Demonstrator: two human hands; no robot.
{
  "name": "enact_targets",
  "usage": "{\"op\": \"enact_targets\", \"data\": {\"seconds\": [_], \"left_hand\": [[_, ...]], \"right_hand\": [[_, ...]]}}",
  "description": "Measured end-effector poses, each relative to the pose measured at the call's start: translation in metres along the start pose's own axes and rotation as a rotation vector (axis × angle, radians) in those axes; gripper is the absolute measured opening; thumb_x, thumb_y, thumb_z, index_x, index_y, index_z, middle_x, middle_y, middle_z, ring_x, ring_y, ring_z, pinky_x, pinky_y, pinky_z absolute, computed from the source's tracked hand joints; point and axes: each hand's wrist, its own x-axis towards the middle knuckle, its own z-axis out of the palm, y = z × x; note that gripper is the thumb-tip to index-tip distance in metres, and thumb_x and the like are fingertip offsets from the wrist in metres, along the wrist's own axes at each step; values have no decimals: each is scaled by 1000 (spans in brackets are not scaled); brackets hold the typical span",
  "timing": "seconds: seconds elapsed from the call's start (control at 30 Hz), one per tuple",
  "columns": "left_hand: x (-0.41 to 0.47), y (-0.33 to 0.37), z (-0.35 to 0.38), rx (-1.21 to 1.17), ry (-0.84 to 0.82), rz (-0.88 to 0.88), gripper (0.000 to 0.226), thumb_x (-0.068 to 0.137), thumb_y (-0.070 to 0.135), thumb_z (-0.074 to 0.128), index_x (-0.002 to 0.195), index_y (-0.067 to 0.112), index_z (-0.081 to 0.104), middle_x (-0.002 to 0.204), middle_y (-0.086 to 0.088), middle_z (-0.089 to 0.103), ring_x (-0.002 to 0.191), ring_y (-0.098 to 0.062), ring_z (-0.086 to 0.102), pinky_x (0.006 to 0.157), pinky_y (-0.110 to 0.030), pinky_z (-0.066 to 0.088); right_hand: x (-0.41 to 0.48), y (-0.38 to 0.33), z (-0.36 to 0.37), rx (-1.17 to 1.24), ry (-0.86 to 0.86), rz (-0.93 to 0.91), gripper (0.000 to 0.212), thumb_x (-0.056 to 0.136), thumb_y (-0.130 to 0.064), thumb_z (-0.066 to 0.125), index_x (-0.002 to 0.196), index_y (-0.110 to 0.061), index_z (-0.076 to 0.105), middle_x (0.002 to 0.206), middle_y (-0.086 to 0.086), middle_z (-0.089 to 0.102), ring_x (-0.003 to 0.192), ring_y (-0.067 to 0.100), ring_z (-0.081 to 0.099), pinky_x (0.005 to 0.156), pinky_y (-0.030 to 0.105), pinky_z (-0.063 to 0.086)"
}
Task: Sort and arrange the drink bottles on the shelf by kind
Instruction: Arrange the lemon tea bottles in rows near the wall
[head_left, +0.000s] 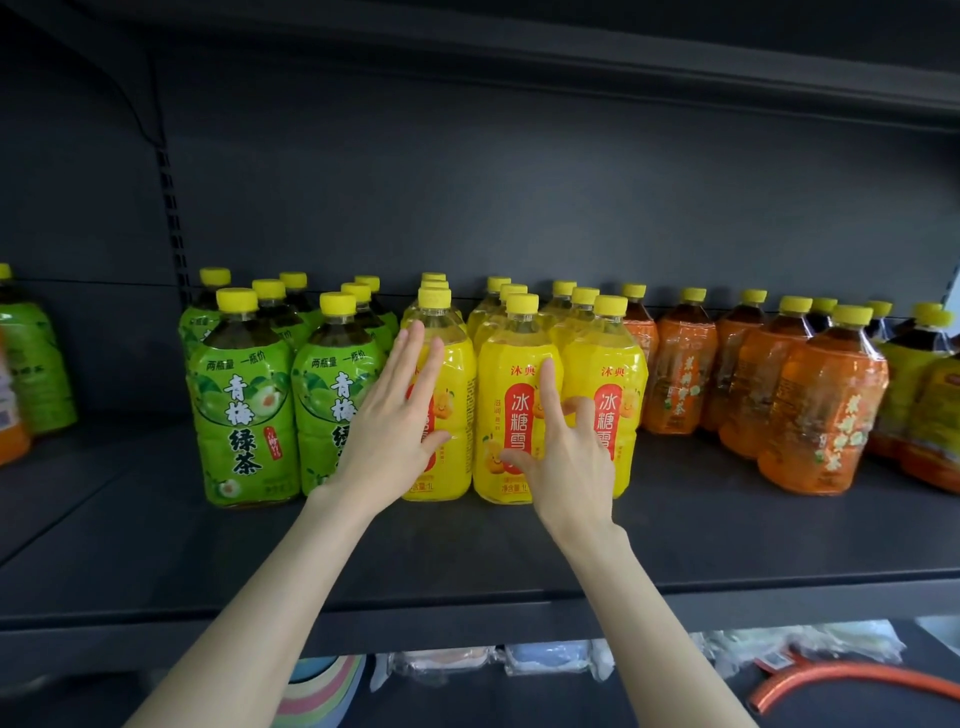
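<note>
Bottles stand in groups on a dark shelf (467, 551). Green-label tea bottles (244, 395) are on the left, yellow-label bottles (511, 395) in the middle, orange-label bottles (826, 410) on the right. My left hand (395, 415) lies flat with straight fingers against the front-left yellow bottle (457, 364). My right hand (563, 447) touches the front of the middle yellow bottle and the right yellow bottle (613, 364) with spread fingers. Neither hand grips anything.
More green and orange bottles (31, 364) stand at the far left edge, and yellow-label dark bottles (919, 374) at the far right. Another shelf board (571, 57) hangs overhead. Below lie packaged goods (550, 660) and an orange hose (831, 680).
</note>
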Motion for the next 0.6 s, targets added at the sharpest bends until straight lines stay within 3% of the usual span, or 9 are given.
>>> {"op": "enact_targets", "data": {"seconds": [0.3,0.47,0.6], "left_hand": [[0,0,1,-11,12,-10,100,76,23,76,149,14,8,155,-1,-7,143,-19,-2,104,-36,15],[-1,2,2,-9,-2,-22,100,78,24,74,148,16,3,156,-2,-10,144,-19,-5,106,-35,14],[-1,8,-5,38,-24,-37,101,80,26,72,147,16,-2,153,-2,-16,142,-18,-10,106,-34,13]], "right_hand": [[7,1,14,-57,140,-51,104,57,-44,86,145,-17,38,93,16,60,49,15,40,38,21,29],[7,2,13,-55,80,-24,101,67,-45,81,150,-21,28,105,17,58,53,17,43,41,24,33],[4,0,2,-87,-38,0,99,80,-50,68,153,-25,5,123,14,49,66,17,46,50,26,38]]}}
